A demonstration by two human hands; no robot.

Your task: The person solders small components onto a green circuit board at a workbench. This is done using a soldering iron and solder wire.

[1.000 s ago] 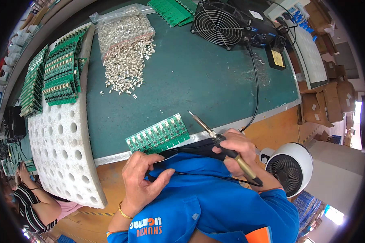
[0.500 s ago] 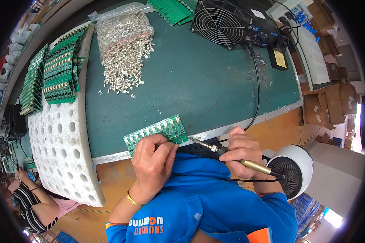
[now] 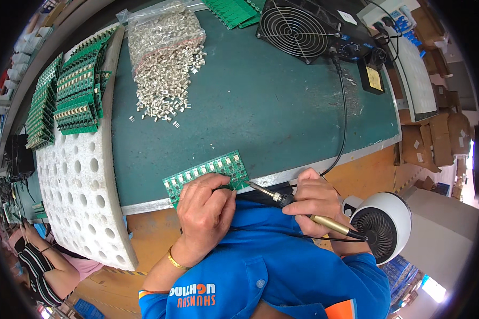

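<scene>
A green circuit board [image 3: 197, 171] with a row of small white connectors lies at the table's near edge. My left hand [image 3: 205, 207] is closed over its near side, fingers bent and thumb pressed in; whether a thin wire is also pinched there I cannot make out. In my right hand [image 3: 318, 201] is a soldering iron [image 3: 327, 221] with a gold-coloured handle, gripped like a pen. Its metal tip points left and meets the board's right end, close to my left fingertips.
Loose white connectors [image 3: 162, 87] spill from a clear plastic bag [image 3: 165, 26]. Stacked boards [image 3: 77, 85] stand on a white foam tray [image 3: 72, 196] at left. A black fan [image 3: 295, 32], soldering station [image 3: 351, 49] and sponge holder [image 3: 371, 78] sit far right. A white fan [image 3: 383, 226] is beside my right arm.
The view has shifted slightly. The soldering iron's tip stays at the board's right end, its handle tilted a little differently. My left fingers have moved slightly over the board.
</scene>
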